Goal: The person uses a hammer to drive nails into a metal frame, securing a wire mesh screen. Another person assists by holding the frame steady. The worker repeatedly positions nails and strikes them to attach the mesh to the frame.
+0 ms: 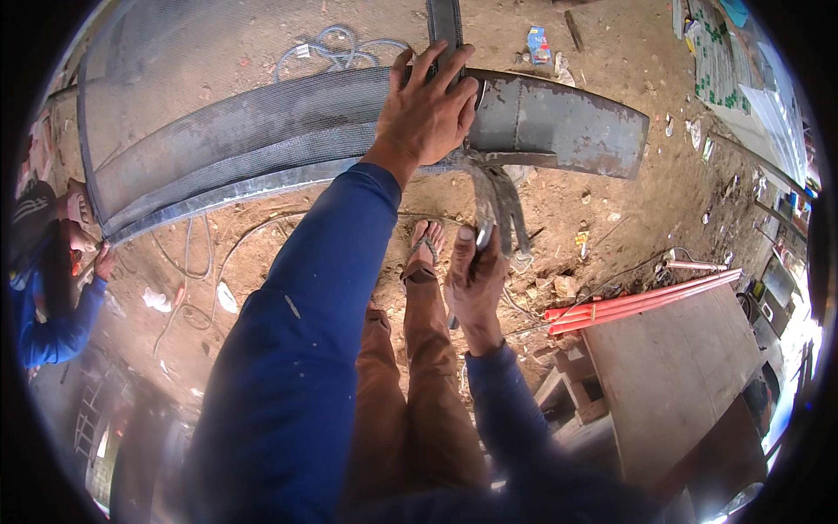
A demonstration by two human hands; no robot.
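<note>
My left hand [426, 109] lies with fingers spread over a dark upright metal bar [445, 24] and the end of a fine dark mesh screen [288, 109]. It presses down where they meet a rusty grey metal plate [567, 122]. Just below, my right hand [478, 278] is closed round the lower part of worn grey pliers [496, 196], thumb on the near handle. The pliers' upper end meets the frame edge below my left hand; its jaws are hard to make out. A grey metal edge strip [236, 190] runs along the mesh's near side.
At far left, another person's hand [105, 262] is near the frame's corner. Blue-grey hose [336, 57] coils beyond the mesh. Red-orange pipes [642, 303] lie beside a wooden board [676, 367] at right. Cables [227, 262] cross the dirt ground around my sandalled foot [426, 246].
</note>
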